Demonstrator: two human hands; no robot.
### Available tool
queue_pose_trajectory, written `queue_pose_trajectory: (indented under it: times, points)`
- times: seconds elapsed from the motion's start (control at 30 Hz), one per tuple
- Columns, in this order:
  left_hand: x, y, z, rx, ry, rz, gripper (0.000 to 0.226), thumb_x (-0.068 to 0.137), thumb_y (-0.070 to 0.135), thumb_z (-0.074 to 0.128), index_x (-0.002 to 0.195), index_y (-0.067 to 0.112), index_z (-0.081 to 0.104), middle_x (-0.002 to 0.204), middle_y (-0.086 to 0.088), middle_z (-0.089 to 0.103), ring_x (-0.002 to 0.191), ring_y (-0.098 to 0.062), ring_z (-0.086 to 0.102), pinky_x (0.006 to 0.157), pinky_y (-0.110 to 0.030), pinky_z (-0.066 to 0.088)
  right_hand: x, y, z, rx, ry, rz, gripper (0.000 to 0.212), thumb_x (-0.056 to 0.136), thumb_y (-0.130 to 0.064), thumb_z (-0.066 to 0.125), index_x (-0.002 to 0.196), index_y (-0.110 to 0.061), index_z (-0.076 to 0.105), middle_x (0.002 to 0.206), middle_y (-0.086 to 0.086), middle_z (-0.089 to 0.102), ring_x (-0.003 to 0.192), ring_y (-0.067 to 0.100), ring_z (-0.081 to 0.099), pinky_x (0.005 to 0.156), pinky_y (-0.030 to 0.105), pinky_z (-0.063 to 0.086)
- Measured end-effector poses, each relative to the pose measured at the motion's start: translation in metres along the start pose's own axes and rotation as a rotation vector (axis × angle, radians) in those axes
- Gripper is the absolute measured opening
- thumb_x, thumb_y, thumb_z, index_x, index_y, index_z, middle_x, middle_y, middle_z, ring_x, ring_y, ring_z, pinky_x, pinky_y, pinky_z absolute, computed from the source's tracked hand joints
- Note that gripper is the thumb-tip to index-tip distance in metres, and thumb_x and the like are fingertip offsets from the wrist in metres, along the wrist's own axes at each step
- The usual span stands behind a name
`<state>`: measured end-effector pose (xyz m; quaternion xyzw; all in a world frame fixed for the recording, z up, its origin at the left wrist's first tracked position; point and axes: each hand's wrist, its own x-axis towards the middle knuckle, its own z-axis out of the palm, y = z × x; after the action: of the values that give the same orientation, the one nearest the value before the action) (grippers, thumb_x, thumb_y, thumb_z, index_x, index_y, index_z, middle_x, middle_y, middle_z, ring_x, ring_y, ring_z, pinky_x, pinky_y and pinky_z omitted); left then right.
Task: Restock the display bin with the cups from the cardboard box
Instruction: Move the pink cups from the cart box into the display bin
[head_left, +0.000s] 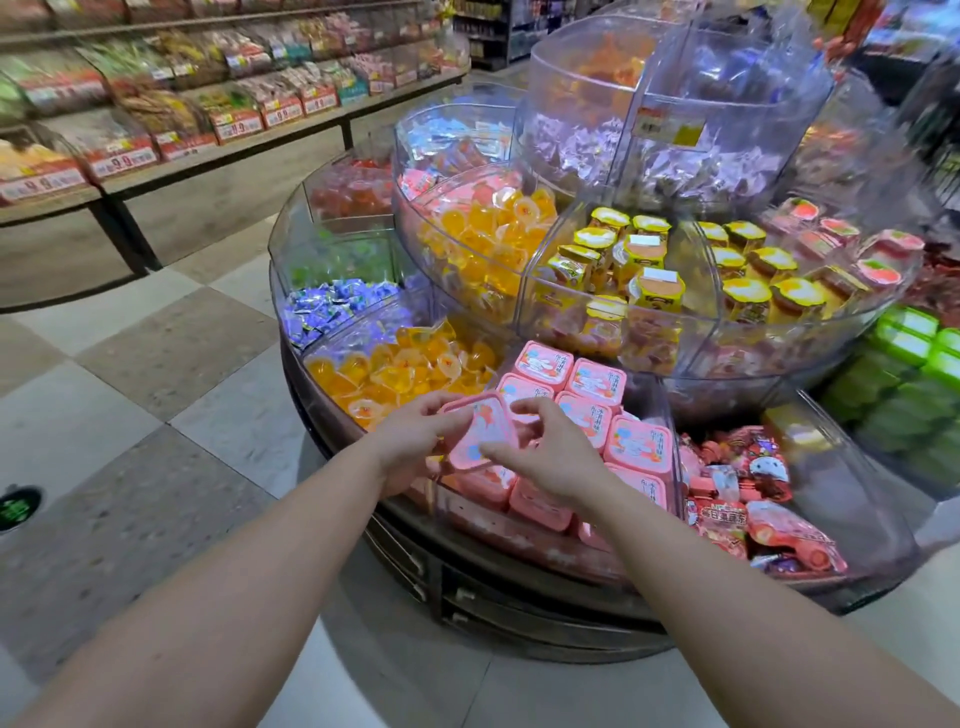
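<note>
A pink cup is held over the near front of the display bin, pinched at its left edge by the left hand and at its near right corner by the right hand. It is best lowered flat and squared against the pink cups already stacked. Open room is judged tight, bounded by the clear dividers on either side and the low front wall; the cardboard box is not seen.
</note>
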<state>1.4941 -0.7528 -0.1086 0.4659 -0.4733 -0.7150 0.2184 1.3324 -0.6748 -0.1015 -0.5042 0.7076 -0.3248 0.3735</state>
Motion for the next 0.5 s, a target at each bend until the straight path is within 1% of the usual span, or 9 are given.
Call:
queue_pose_trajectory:
  times: [0.07,0.13,0.2,0.23,0.3,0.37,0.4,0.47,0.5]
  points:
    - [-0.003,0.002,-0.008,0.118,-0.078,-0.023,0.013,0.091,0.019,0.063,0.102,0.025,0.066,0.086,0.003,0.067,0.073,-0.012,0.060,0.065,-0.028,0.047,0.004,-0.003,-0.005,0.114,-0.107,0.105,0.054,0.085,-0.045,0.068,0.131,-0.023,0.050,0.102,-0.004,0.060,0.074,0.012,0.063,0.061,0.023,0.049]
    - [-0.004,0.001,-0.010,0.213,-0.162,-0.027,0.017,0.088,0.022,0.067,0.104,0.025,0.069,0.092,0.001,0.068,0.080,-0.012,0.062,0.065,-0.028,0.048,0.006,-0.007,-0.011,0.125,-0.191,0.124,0.048,0.088,-0.041,0.065,0.132,-0.023,0.054,0.096,-0.003,0.061,0.068,0.013,0.058,0.058,0.025,0.046]
    - [-0.003,0.005,-0.006,0.178,-0.152,-0.013,0.029,0.084,0.020,0.071,0.112,0.019,0.066,0.099,-0.003,0.069,0.082,-0.012,0.066,0.063,-0.027,0.050,0.006,-0.010,-0.014,0.209,-0.278,0.117,0.033,0.090,-0.033,0.066,0.118,-0.016,0.066,0.077,0.000,0.058,0.063,0.014,0.052,0.055,0.025,0.044]
    - [-0.004,0.006,-0.005,0.095,-0.113,-0.021,0.036,0.083,0.018,0.072,0.117,0.015,0.061,0.099,-0.005,0.071,0.080,-0.012,0.068,0.060,-0.025,0.052,0.005,-0.011,-0.014,0.276,-0.283,0.136,0.026,0.091,-0.029,0.065,0.111,-0.013,0.069,0.072,0.001,0.058,0.061,0.013,0.052,0.053,0.023,0.045]
    - [-0.002,0.007,-0.006,-0.092,-0.070,-0.039,0.050,0.078,0.015,0.074,0.123,0.015,0.053,0.100,-0.007,0.071,0.080,-0.016,0.069,0.065,-0.029,0.055,0.006,-0.012,-0.013,0.397,-0.204,0.204,0.022,0.094,-0.020,0.061,0.111,-0.008,0.068,0.074,0.004,0.065,0.058,0.012,0.058,0.052,0.022,0.050]
    - [-0.003,0.004,-0.005,-0.156,-0.084,-0.047,0.060,0.072,0.012,0.076,0.124,0.022,0.049,0.103,-0.009,0.070,0.083,-0.023,0.068,0.081,-0.038,0.054,0.010,-0.011,-0.008,0.520,-0.067,0.284,0.026,0.096,-0.016,0.058,0.118,-0.003,0.061,0.085,0.010,0.069,0.062,0.015,0.064,0.054,0.024,0.055]
    - [-0.003,0.002,-0.002,-0.153,-0.086,-0.039,0.063,0.071,0.008,0.077,0.125,0.023,0.047,0.105,-0.012,0.069,0.083,-0.026,0.068,0.085,-0.041,0.053,0.012,-0.012,-0.005,0.573,-0.006,0.327,0.026,0.096,-0.014,0.057,0.119,-0.003,0.058,0.092,0.012,0.070,0.065,0.017,0.067,0.054,0.025,0.056]
    - [-0.003,-0.001,0.005,-0.148,-0.028,-0.006,0.065,0.076,0.000,0.074,0.130,0.021,0.042,0.110,-0.020,0.066,0.082,-0.029,0.067,0.079,-0.040,0.056,0.013,-0.015,-0.003,0.615,0.052,0.387,0.021,0.093,-0.009,0.058,0.114,-0.003,0.056,0.100,0.016,0.068,0.070,0.022,0.070,0.054,0.028,0.058]
    - [-0.002,-0.001,0.008,-0.144,0.020,0.012,0.065,0.080,-0.003,0.070,0.131,0.020,0.039,0.110,-0.023,0.065,0.080,-0.029,0.066,0.075,-0.038,0.057,0.013,-0.015,-0.004,0.570,0.055,0.386,0.018,0.090,-0.005,0.059,0.108,-0.003,0.057,0.101,0.018,0.067,0.069,0.025,0.069,0.056,0.030,0.059]
